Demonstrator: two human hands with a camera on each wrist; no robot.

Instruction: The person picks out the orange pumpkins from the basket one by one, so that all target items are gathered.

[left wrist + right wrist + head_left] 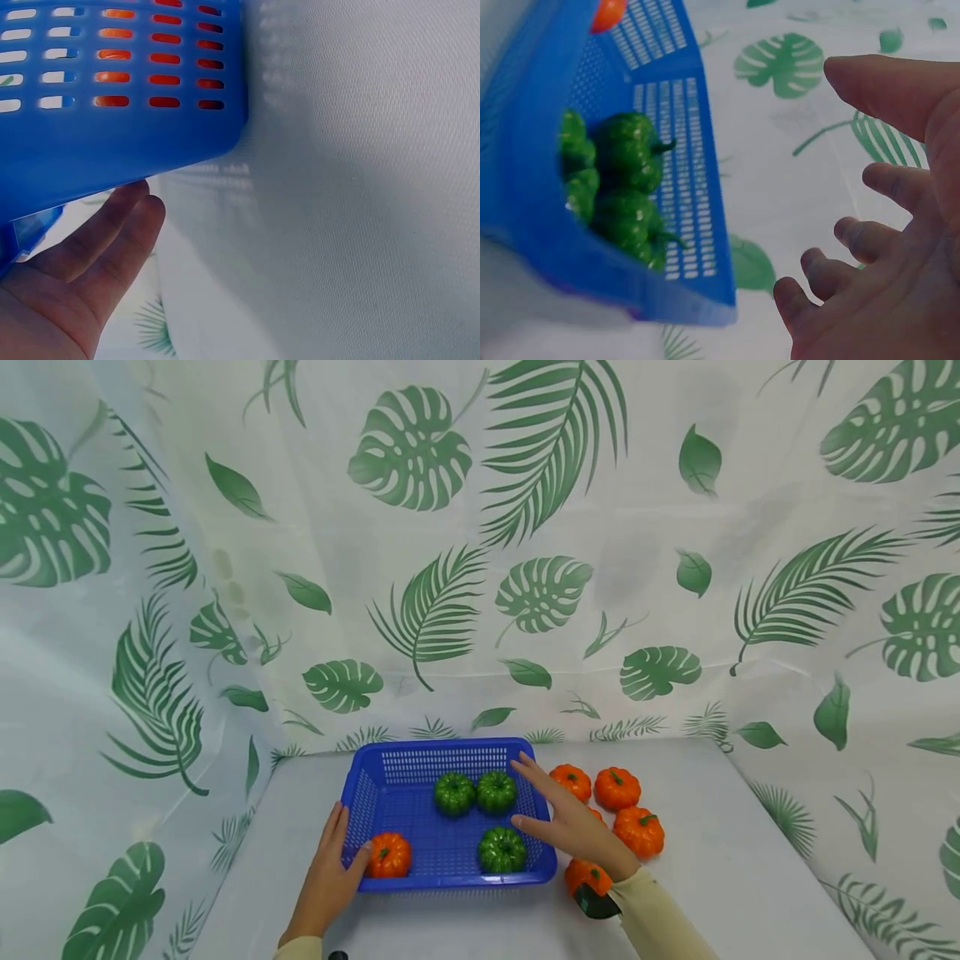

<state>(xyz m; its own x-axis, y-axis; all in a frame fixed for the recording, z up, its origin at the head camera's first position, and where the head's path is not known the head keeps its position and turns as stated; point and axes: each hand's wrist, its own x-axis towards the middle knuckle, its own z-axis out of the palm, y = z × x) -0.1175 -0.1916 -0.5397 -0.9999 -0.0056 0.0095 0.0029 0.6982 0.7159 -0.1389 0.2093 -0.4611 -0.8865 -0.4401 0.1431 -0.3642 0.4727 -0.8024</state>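
A blue plastic basket with slotted walls holds three small green pumpkins and one small orange pumpkin. At its left side is my left hand, with straight fingers along the outside and the thumb by the rim near the orange pumpkin. In the left wrist view, the extended fingers reach the underside of the basket's rim. My right hand spreads its fingers at the right rim, holding nothing. The right wrist view shows that hand apart from the basket.
Several orange pumpkins lie on the white table to the basket's right, some partly hidden by the right arm. A dark rounded thing shows beside the right cuff. Leaf-printed white sheeting hangs behind and at the sides.
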